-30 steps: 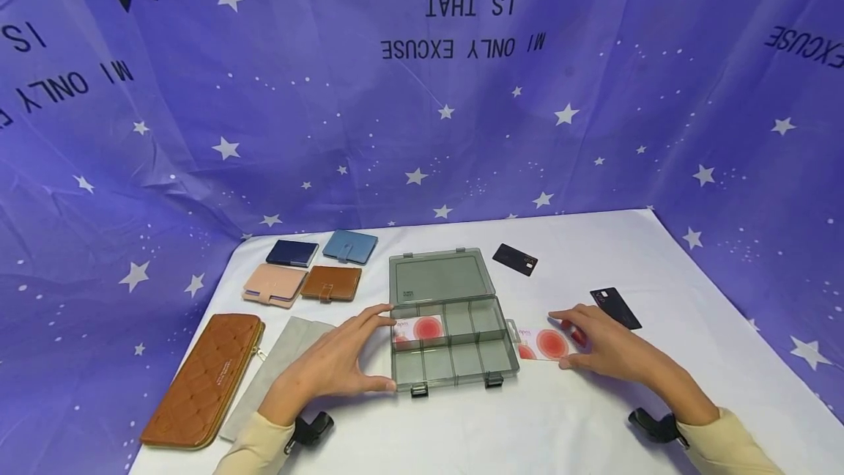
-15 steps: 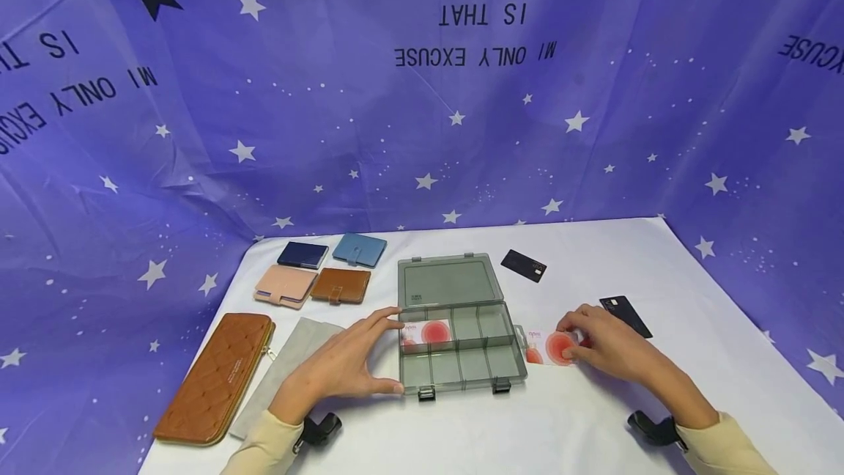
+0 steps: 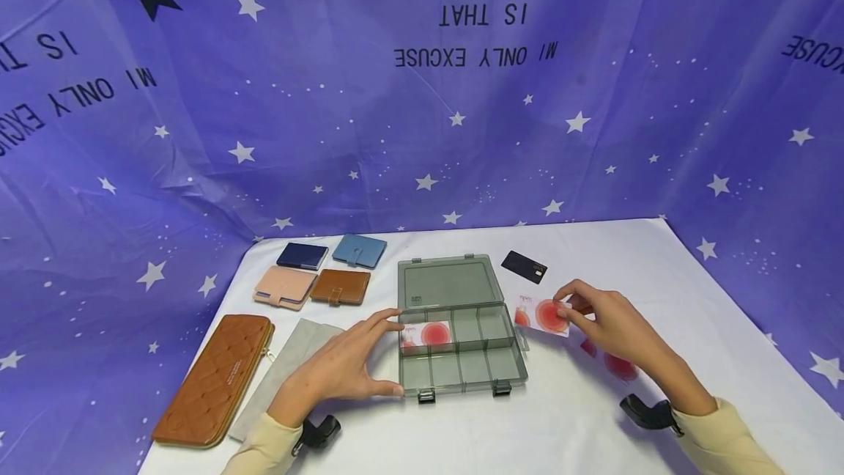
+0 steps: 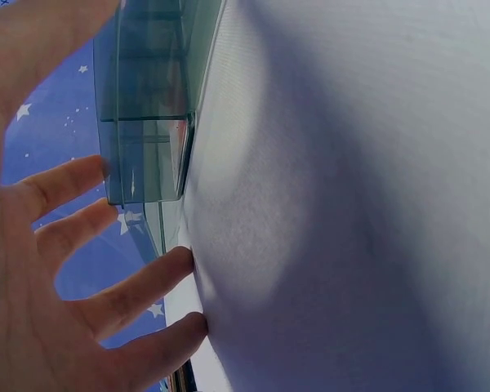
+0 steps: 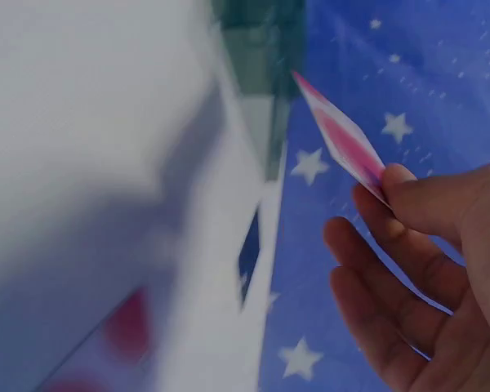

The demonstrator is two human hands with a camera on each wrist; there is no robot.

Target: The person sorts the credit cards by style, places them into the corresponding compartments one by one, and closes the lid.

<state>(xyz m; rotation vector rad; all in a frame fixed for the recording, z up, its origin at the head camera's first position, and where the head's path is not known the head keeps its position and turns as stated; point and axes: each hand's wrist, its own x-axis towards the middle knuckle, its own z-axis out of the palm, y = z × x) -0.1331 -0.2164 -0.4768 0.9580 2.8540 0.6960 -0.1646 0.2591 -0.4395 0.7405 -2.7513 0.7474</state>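
A pink-and-white card with a red circle (image 3: 543, 315) is pinched between the thumb and fingers of my right hand (image 3: 609, 321). It hangs tilted just right of a grey translucent compartment box (image 3: 458, 369), whose lid lies back. In the right wrist view the same card (image 5: 343, 135) appears nearly edge-on. A similar card (image 3: 431, 333) lies in the box's rear left compartments. My left hand (image 3: 343, 365) is spread at the box's left side. Its fingertips touch or nearly touch the wall in the left wrist view. Another pink card (image 3: 621, 367) lies partly hidden under my right forearm.
A black card (image 3: 524, 267) lies behind the box's right side. At back left are navy (image 3: 302, 256), blue (image 3: 359, 250), pink (image 3: 285, 286) and brown (image 3: 340, 286) small wallets. A quilted brown long wallet (image 3: 214, 380) and a grey pouch (image 3: 283, 365) lie left of my left hand.
My right hand has taken hold of the pink card and lifted it off the table, up and slightly left. A second black card at right has gone from sight. The left hand keeps its place.
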